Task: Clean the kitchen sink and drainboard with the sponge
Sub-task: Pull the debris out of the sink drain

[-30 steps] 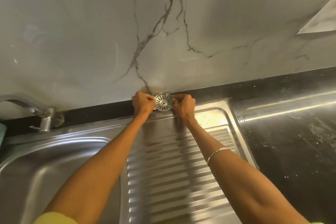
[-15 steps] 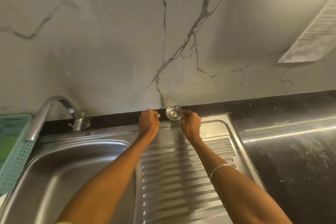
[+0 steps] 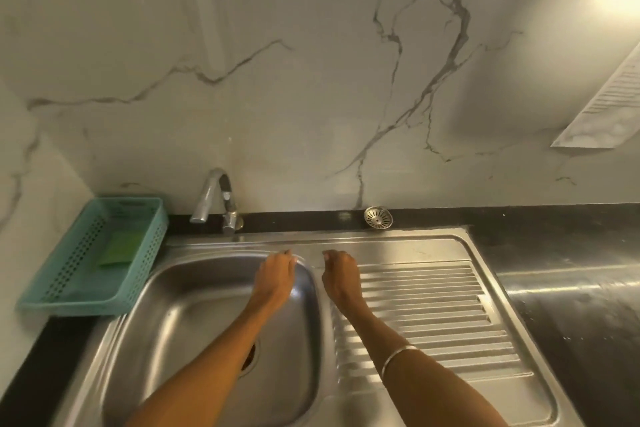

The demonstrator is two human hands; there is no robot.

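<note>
The steel sink basin (image 3: 194, 291) lies at lower left, with the ribbed drainboard (image 3: 433, 308) to its right. A round metal drain strainer (image 3: 378, 217) leans against the marble wall on the black ledge behind the drainboard. A green sponge (image 3: 120, 248) lies inside the teal basket (image 3: 69, 298) at the left. My left hand (image 3: 275, 276) hovers over the basin's far right corner, holding nothing, fingers loosely curled. My right hand (image 3: 341, 274) hangs over the drainboard's left edge, also holding nothing. My left forearm partly hides the drain hole (image 3: 252, 355).
A chrome tap (image 3: 216, 199) stands behind the basin. Black countertop (image 3: 571, 270) runs to the right of the drainboard. A tilted white panel (image 3: 602, 107) hangs at the upper right of the marble wall.
Both hands let go of the strainer, which now leans on the back ledge, and drew back toward me over the sink. The view pulled back, showing the basket and sponge.
</note>
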